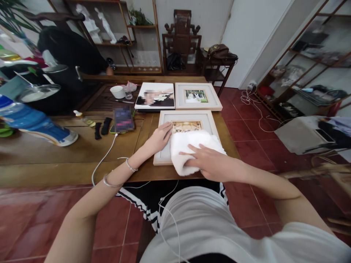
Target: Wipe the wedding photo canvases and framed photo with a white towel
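Note:
A pale wooden picture frame (pixel 162 153) lies flat at the table's near edge, a small photo (pixel 186 126) inside its wide white mat. My left hand (pixel 160 138) rests on the frame's left side, fingers stretched out over the border and reaching to the photo. In my right hand (pixel 204 160) is a folded, fluffy white cloth (pixel 178 146), pressed down on the frame's lower right. Some of its fingers spread over the cloth, while others go into the fold. The cloth hides the photo's lower part and overhangs the frame's near edge.
Behind lie another framed photo (pixel 216 104) and a white photo panel (pixel 142 89). To the left are a phone (pixel 123 118) on a white cable, black strips (pixel 106 126), a dropper bottle (pixel 85 118) and a large blue bottle (pixel 38 120). A person in black (pixel 71 51) sits across.

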Demonstrator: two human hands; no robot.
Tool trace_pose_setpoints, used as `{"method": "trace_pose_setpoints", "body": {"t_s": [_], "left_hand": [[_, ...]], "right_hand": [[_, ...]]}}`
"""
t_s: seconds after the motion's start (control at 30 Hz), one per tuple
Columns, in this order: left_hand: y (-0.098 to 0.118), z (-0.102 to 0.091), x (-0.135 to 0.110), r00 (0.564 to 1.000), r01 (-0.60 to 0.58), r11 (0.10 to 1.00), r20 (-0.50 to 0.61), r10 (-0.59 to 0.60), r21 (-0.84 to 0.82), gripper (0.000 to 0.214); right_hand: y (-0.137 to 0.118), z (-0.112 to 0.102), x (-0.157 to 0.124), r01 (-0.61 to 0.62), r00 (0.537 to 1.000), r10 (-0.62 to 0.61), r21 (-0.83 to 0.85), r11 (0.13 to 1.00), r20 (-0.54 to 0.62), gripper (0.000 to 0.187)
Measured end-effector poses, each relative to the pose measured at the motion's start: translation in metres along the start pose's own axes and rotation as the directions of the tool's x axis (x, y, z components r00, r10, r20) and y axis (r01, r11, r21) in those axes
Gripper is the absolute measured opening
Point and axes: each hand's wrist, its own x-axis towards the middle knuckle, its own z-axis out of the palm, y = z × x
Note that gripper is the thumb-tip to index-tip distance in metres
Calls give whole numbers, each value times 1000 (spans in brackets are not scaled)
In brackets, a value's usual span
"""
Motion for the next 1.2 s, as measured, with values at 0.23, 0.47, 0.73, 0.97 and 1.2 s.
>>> {"method": "trace_pose_setpoints", "body": {"t_s": [0.23, 0.47, 0.73, 0.97, 1.2], "left_hand": [[0, 0, 0, 1000, -15, 1000, -3, 15, 14, 41], [0, -1, 0, 1000, -9, 1000, -19, 9, -5, 41], [5, -3, 0, 1000, 23, 1000, -11, -23, 8, 40], [4, -3, 0, 1000, 20, 1000, 0, -20, -2, 41], [1, -1, 0, 1000, 15, 1000, -3, -15, 0, 41]], "right_hand": [[75, 15, 45, -279, 944, 246, -136, 951, -218, 65], [105, 10, 74, -338, 920, 276, -206, 918, -280, 62], [28, -11, 12, 5, 998, -6, 15, 1000, 55, 65], [15, -9, -5, -46, 998, 43, 92, 995, 34, 67], [78, 11, 21, -340, 924, 305, -126, 932, -232, 64]]}}
